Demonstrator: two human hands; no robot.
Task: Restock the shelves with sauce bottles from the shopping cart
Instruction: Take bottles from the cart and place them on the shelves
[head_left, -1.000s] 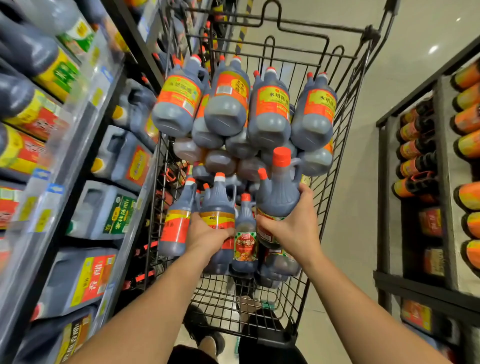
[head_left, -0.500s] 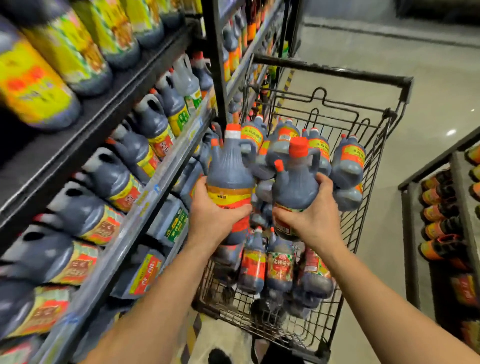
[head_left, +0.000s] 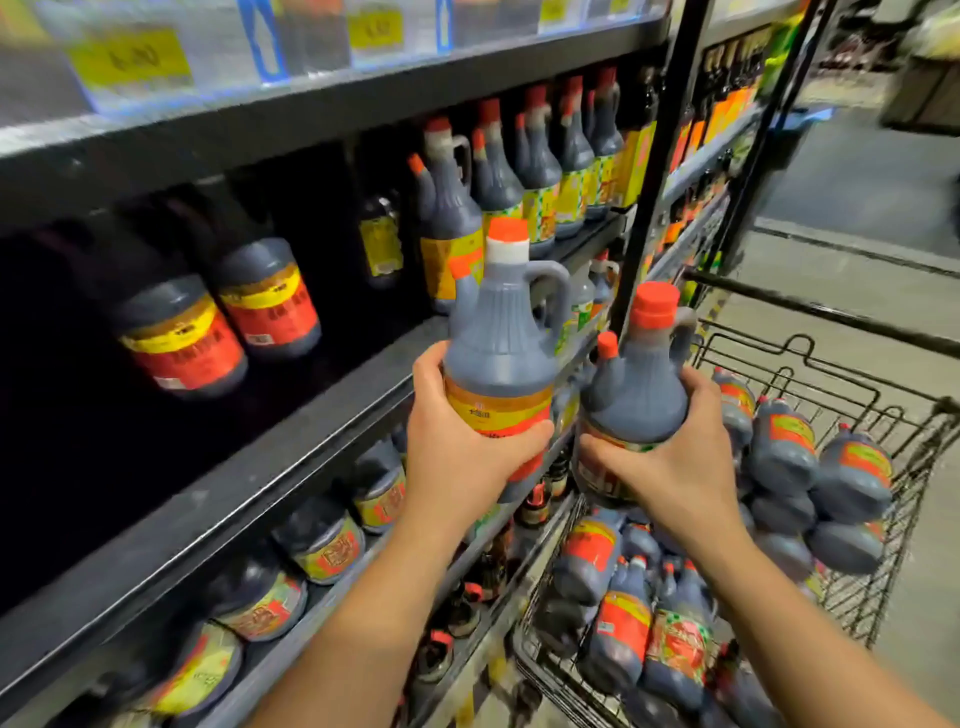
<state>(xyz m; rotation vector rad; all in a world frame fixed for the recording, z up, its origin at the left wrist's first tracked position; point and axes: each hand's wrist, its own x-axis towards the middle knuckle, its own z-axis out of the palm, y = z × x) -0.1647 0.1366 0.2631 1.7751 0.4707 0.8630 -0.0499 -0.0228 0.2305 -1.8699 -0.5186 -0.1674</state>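
Note:
My left hand grips a dark sauce bottle with a handle, a white collar and a red cap, upright in front of the middle shelf. In my right hand I hold a second handled sauce bottle with a red cap, tilted slightly, just left of the shopping cart. The cart holds several more sauce bottles lying piled together. On the middle shelf two bottles with red and yellow labels stand at the left, with a dark gap to their right.
A row of tall handled bottles fills the right part of the middle shelf. The lower shelf carries several jugs. A black upright post stands beside the cart. Price tags line the top shelf edge. Bare floor lies at the right.
Both hands have lifted their bottles up out of the cart and toward the left, to the middle shelf. My view has swung up and left onto the shelves.

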